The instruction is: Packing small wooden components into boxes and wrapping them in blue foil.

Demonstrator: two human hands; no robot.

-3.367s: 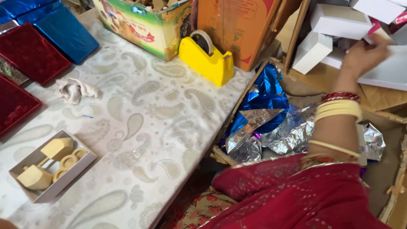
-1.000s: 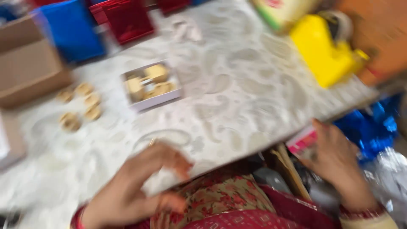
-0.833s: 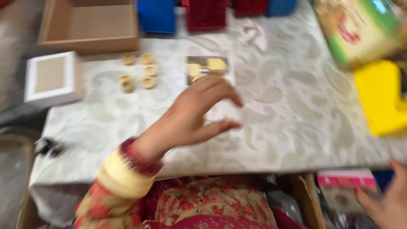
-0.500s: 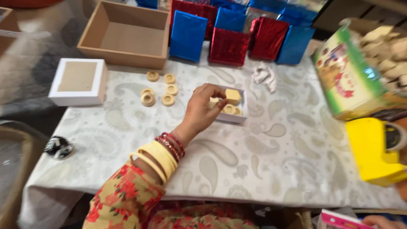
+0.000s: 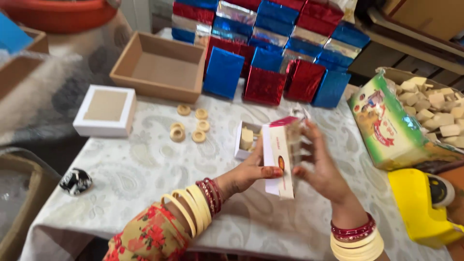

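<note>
Gripping a white and pink carton (image 5: 280, 159) between left hand (image 5: 251, 171) and right hand (image 5: 321, 166), small open white box (image 5: 245, 140) just beyond the fingers, wooden rings (image 5: 191, 126) further left, yellow tape dispenser (image 5: 423, 205) off right.

You get bright, even daylight; soft shadows only. Glare flares off the stacked red and blue foil boxes (image 5: 285, 53). Your hands blur slightly; frame edges soften.

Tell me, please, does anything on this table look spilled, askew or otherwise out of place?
Mostly tidy. Five small round rings lie loose on the tablecloth, outside any box, and a crumpled black-and-white scrap sits alone near the table's left edge. The white carton is tilted only because both hands hold it.
</note>
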